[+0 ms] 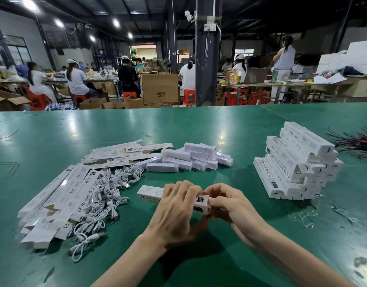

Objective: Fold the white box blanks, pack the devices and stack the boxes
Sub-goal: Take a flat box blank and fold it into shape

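Handling: we judge the white box (149,194) light, crushable; take its long sides
Grips: left grip (174,212) clasps it; right grip (230,206) pinches its 3 o'clock end

Both bare forearms reach in from the near side of the white box (149,193) and angle inward toward it. The left hand (176,212) lies back-up over the middle of the box, its fingers (185,189) curled across the top and its thumb on the near side. The right hand (232,206) is at the box's right end, fingers curled and pinching that end. The fingertips of the two hands nearly meet above the box.
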The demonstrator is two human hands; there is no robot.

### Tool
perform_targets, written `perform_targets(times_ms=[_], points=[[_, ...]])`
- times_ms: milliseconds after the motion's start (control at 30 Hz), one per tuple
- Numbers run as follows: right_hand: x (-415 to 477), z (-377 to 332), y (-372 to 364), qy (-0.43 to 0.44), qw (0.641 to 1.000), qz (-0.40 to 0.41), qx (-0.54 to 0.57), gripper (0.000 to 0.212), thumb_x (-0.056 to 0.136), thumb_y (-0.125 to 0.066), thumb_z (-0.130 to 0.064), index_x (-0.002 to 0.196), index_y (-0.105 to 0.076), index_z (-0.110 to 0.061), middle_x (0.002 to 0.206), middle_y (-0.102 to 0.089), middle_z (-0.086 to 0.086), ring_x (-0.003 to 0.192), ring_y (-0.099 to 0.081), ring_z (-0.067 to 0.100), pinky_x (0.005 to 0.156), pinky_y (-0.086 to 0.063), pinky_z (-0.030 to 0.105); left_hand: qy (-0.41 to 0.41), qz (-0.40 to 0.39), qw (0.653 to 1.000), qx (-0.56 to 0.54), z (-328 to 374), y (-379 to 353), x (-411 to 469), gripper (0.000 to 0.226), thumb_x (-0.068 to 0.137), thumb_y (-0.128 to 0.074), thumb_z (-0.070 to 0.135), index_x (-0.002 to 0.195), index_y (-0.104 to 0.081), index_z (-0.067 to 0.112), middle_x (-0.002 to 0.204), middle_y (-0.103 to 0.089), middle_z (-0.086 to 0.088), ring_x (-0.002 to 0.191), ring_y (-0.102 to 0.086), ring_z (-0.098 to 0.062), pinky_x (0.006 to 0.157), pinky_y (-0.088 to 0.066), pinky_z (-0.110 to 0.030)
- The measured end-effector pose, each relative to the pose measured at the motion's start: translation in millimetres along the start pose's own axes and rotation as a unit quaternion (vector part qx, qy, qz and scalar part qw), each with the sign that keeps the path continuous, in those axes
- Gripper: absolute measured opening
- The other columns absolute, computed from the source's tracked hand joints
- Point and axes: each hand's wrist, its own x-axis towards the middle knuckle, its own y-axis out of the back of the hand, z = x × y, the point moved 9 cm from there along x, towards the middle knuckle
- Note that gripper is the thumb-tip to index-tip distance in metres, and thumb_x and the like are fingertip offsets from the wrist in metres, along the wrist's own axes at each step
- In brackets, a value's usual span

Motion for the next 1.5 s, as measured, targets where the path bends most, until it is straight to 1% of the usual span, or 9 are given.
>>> perform_targets(times_ms=[233,400,600,867,1133,1233,1333,1433,1500], points=[[4,-3,4,0.002,1.000,0.004,0.009,0.019,0.086,-0.051,0.016,0.090,-0.062,0.001,0.071,-0.061,0.005,0.052,-0.054,0.013,0.053,-0.047,0.022,0.008,-0.013,0.998,-0.054,-6,-4,-2,0.034,0.086,-0.057,0.033,0.107,-0.060,0.006,0.099,-0.059,-0.006,0.089,-0.057,-0.023,0.081,-0.038,-0.033],[4,2,-2,-0.029,0.998,-0.046,0.006,0.012,0.095,-0.053,-0.004,0.104,-0.061,-0.002,0.081,-0.062,0.006,0.063,-0.054,0.015,0.057,-0.047,0.025,0.024,0.029,0.997,-0.071,-8,0,-2,0.031,0.083,-0.068,0.023,0.107,-0.060,0.006,0.101,-0.058,-0.004,0.089,-0.053,-0.018,0.082,-0.039,-0.032],[0,9,-10,-0.052,0.995,-0.084,0.021,0.017,0.100,-0.046,-0.011,0.106,-0.057,0.001,0.077,-0.065,0.009,0.061,-0.059,0.022,0.056,-0.051,0.030,0.016,0.044,0.995,-0.085,-5,5,-3,0.031,0.088,-0.057,0.031,0.106,-0.060,0.007,0.100,-0.058,-0.003,0.089,-0.051,-0.016,0.081,-0.040,-0.033],[-3,12,-10,-0.148,0.974,-0.134,0.103,0.040,0.074,-0.066,-0.013,0.110,-0.054,0.000,0.074,-0.064,0.015,0.056,-0.063,0.021,0.051,-0.055,0.029,-0.017,0.081,0.987,-0.134,5,11,-6,0.032,0.086,-0.065,0.024,0.114,-0.052,0.014,0.103,-0.058,-0.005,0.095,-0.048,-0.012,0.081,-0.043,-0.031],[-3,8,-12,-0.073,0.991,-0.108,0.011,0.026,0.085,-0.061,-0.020,0.104,-0.054,-0.003,0.074,-0.062,0.007,0.055,-0.060,0.019,0.054,-0.053,0.031,-0.016,0.073,0.987,-0.142,5,9,-7,0.023,0.087,-0.065,0.020,0.105,-0.063,0.006,0.099,-0.056,-0.006,0.091,-0.048,-0.015,0.077,-0.043,-0.034],[-4,6,-16,-0.077,0.987,-0.133,0.036,0.027,0.096,-0.055,-0.020,0.115,-0.050,-0.001,0.089,-0.067,0.014,0.067,-0.064,0.023,0.065,-0.055,0.036,0.031,0.075,0.978,-0.194,-5,6,-6,0.039,0.081,-0.069,0.009,0.115,-0.053,0.020,0.106,-0.054,-0.004,0.097,-0.055,-0.021,0.082,-0.047,-0.037],[-4,2,-18,-0.065,0.985,-0.143,0.067,0.036,0.090,-0.061,-0.020,0.116,-0.049,0.002,0.095,-0.068,0.021,0.077,-0.067,0.027,0.070,-0.055,0.036,0.040,0.069,0.976,-0.201,-8,4,-6,0.050,0.079,-0.070,0.001,0.119,-0.051,0.024,0.111,-0.051,-0.001,0.100,-0.056,-0.025,0.085,-0.049,-0.037],[-1,3,-12,-0.059,0.990,-0.106,0.072,0.033,0.077,-0.068,-0.017,0.103,-0.057,0.001,0.088,-0.069,0.020,0.072,-0.068,0.025,0.068,-0.057,0.035,0.057,0.061,0.977,-0.196,-14,2,-7,0.050,0.079,-0.076,0.008,0.120,-0.055,0.028,0.113,-0.052,0.001,0.101,-0.055,-0.022,0.089,-0.046,-0.032],[2,4,-5,-0.064,0.991,-0.079,0.084,0.029,0.071,-0.071,-0.012,0.094,-0.060,0.001,0.086,-0.069,0.019,0.069,-0.068,0.024,0.065,-0.058,0.032,0.070,0.051,0.983,-0.159,-20,2,-6,0.039,0.083,-0.072,0.028,0.120,-0.059,0.026,0.115,-0.055,0.000,0.103,-0.053,-0.018,0.092,-0.041,-0.030]])
